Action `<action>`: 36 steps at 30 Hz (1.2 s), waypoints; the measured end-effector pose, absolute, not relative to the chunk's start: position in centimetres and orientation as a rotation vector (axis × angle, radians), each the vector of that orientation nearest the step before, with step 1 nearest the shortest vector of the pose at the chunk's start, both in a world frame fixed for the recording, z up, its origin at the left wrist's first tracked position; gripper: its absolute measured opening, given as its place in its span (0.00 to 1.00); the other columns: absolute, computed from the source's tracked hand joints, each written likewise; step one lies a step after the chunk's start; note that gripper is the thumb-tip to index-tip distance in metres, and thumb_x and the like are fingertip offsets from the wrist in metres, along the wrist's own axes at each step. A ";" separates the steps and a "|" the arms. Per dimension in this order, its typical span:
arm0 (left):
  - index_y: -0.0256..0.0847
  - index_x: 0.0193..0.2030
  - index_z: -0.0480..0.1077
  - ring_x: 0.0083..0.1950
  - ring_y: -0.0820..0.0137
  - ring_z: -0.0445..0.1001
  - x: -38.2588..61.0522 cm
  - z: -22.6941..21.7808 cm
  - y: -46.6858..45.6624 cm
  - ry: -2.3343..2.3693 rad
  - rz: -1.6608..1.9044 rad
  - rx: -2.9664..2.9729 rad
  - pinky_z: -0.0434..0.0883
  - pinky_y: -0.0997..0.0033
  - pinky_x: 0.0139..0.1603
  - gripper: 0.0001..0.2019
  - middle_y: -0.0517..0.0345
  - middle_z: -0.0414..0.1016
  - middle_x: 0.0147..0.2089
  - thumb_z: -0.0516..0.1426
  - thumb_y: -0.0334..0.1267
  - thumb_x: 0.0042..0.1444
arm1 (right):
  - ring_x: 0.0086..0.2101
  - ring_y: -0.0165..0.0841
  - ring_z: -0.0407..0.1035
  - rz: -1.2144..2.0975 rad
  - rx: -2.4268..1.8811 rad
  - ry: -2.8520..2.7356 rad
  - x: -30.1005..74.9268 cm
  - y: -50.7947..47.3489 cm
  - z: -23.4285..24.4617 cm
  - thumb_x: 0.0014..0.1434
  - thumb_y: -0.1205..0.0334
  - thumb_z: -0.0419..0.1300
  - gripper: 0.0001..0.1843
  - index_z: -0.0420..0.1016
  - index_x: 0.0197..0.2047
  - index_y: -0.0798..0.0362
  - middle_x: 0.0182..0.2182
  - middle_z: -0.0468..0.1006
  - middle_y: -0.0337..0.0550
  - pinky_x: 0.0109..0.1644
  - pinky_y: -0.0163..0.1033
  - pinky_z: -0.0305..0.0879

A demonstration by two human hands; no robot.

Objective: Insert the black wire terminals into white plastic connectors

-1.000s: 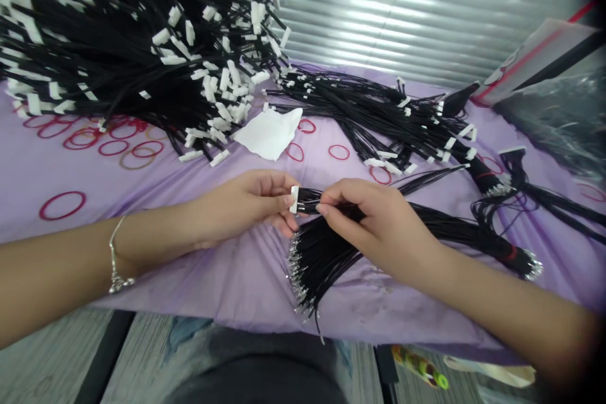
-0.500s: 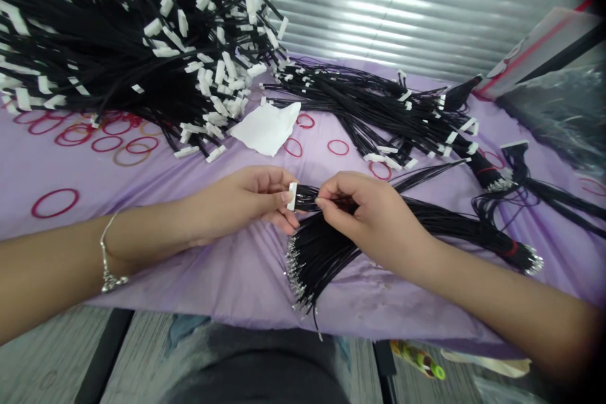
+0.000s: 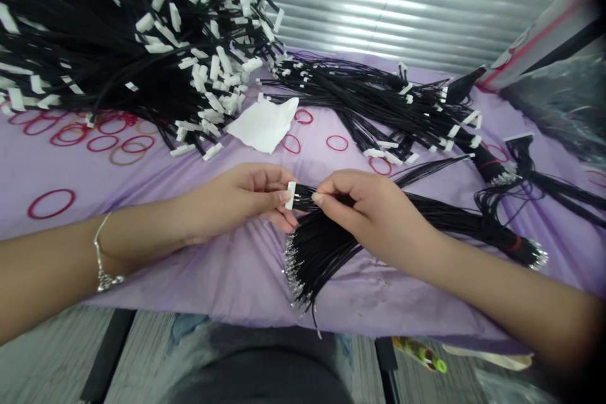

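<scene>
My left hand (image 3: 241, 199) pinches a small white connector (image 3: 290, 195) between thumb and fingers. My right hand (image 3: 374, 211) is closed on thin black wires (image 3: 305, 197) that run into that connector. Both hands hover just above a purple cloth (image 3: 227, 271). Right under them lies a loose bundle of black wires with metal terminal ends (image 3: 307, 262), fanned toward the table's near edge.
A big heap of black wire harnesses with white connectors (image 3: 118, 44) fills the far left; a smaller heap (image 3: 379, 107) lies behind centre. Red rubber bands (image 3: 51, 203) are scattered on the cloth, beside a white paper scrap (image 3: 265, 124). Tied bundles (image 3: 511, 246) lie right.
Both hands stay together on the connector and wires; the view has shifted slightly, and my right fingers sit a little closer to the connector.
</scene>
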State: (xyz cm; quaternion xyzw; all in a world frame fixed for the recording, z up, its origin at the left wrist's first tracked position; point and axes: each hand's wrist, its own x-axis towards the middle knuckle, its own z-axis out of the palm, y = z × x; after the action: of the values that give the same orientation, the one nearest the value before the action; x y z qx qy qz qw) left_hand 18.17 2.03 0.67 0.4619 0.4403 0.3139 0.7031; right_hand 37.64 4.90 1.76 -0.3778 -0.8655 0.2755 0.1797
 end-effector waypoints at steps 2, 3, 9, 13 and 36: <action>0.33 0.34 0.66 0.28 0.76 0.76 18.2 0.7 2.0 0.970 0.701 1.031 0.73 0.79 0.34 0.05 0.57 0.76 0.28 0.51 0.25 0.59 | 0.23 0.22 0.59 0.779 -1.074 -2.443 37.6 4.9 1.8 0.57 0.68 0.54 0.08 0.72 0.27 0.55 0.21 0.69 0.32 0.27 0.30 0.52; 0.33 0.34 0.66 0.28 0.76 0.76 18.2 0.6 2.0 0.968 0.703 1.033 0.73 0.79 0.34 0.05 0.57 0.76 0.28 0.51 0.25 0.59 | 0.23 0.22 0.59 0.777 -1.080 -2.441 37.6 4.9 1.8 0.57 0.68 0.54 0.08 0.71 0.27 0.55 0.21 0.69 0.32 0.27 0.30 0.52; 0.32 0.36 0.68 0.30 0.75 0.76 18.1 0.4 2.1 0.964 0.712 1.033 0.74 0.78 0.35 0.04 0.56 0.75 0.29 0.52 0.26 0.59 | 0.23 0.22 0.60 0.783 -1.111 -2.408 37.6 4.7 1.6 0.55 0.69 0.55 0.07 0.71 0.27 0.55 0.22 0.71 0.33 0.28 0.30 0.54; 0.32 0.36 0.69 0.29 0.75 0.75 18.1 0.4 2.1 0.949 0.718 1.029 0.75 0.78 0.34 0.04 0.56 0.75 0.28 0.52 0.26 0.58 | 0.22 0.22 0.62 0.791 -1.120 -2.353 37.6 4.6 1.5 0.53 0.70 0.56 0.06 0.71 0.26 0.55 0.21 0.72 0.33 0.27 0.30 0.55; 0.35 0.34 0.70 0.30 0.74 0.76 18.2 0.7 2.0 0.997 0.702 1.060 0.75 0.78 0.34 0.05 0.58 0.76 0.28 0.54 0.27 0.57 | 0.21 0.23 0.57 0.702 -1.070 -2.481 37.7 4.7 2.0 0.57 0.67 0.54 0.09 0.69 0.25 0.55 0.20 0.68 0.34 0.27 0.32 0.52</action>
State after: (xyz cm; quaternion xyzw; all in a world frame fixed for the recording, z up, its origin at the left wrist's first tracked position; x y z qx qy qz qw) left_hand 18.19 2.05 0.73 0.4741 0.4458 0.3142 0.6912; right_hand 37.73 4.75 1.98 -0.3773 -0.8752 0.2476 0.1740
